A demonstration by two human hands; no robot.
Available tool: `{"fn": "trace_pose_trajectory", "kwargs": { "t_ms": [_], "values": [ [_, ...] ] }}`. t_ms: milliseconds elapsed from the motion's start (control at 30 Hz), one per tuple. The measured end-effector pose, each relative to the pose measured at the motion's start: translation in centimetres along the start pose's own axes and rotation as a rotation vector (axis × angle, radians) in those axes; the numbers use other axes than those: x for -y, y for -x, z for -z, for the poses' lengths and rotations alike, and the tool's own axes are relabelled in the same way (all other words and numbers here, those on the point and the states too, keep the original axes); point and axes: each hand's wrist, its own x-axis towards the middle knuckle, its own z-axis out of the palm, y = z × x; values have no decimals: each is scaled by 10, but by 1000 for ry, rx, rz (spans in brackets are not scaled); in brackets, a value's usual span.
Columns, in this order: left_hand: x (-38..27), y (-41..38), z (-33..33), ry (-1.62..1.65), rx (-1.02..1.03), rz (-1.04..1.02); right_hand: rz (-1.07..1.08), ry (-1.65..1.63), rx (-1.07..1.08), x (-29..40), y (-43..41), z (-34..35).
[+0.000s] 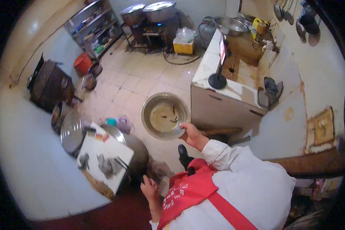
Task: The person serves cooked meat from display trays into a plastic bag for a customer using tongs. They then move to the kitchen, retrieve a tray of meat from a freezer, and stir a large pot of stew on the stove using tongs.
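My right hand (pixel 193 135) grips the near rim of a round metal basin (pixel 146 115). A shallow yellowish liquid and a few small dark pieces lie in the basin's bottom. Lower left, my left hand (pixel 150 187) is closed around a dark two-pronged utensil (pixel 132 172), either tongs or chopsticks. Its tips reach over a white board (pixel 122 149), near a crumpled grey cloth (pixel 105 166). A second dark grey item (pixel 84 161), too blurred to name, sits at the board's left edge. Beneath the board shows a large round pot (pixel 140 152).
On the right stands a tiled sink counter (pixel 202 72) with a black-based stand (pixel 217 81). Lidded pots (pixel 159 10) sit on a stove at the back, beside a yellow crate (pixel 183 47). A red bucket (pixel 82 63) and metal bowls (pixel 89 82) line the left side.
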Motion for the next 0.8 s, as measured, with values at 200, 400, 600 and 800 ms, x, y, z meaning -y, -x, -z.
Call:
{"fn": "trace_pose_trajectory", "kwargs": {
  "t_ms": [200,400,600,800],
  "values": [
    [-82,-123,-55,-12,104,118,95,-101,-32,69,-123,-46],
    [-166,-256,-141,-233,130,107,298,-145,-184,150,-220,-50],
    [-216,-421,-269,-642,440,-386,479,-261,-508,233,-295,-26],
    [-298,-535,-454,-658,937,-192,745,-389,-647,304,-326,-19]
  ]
}}
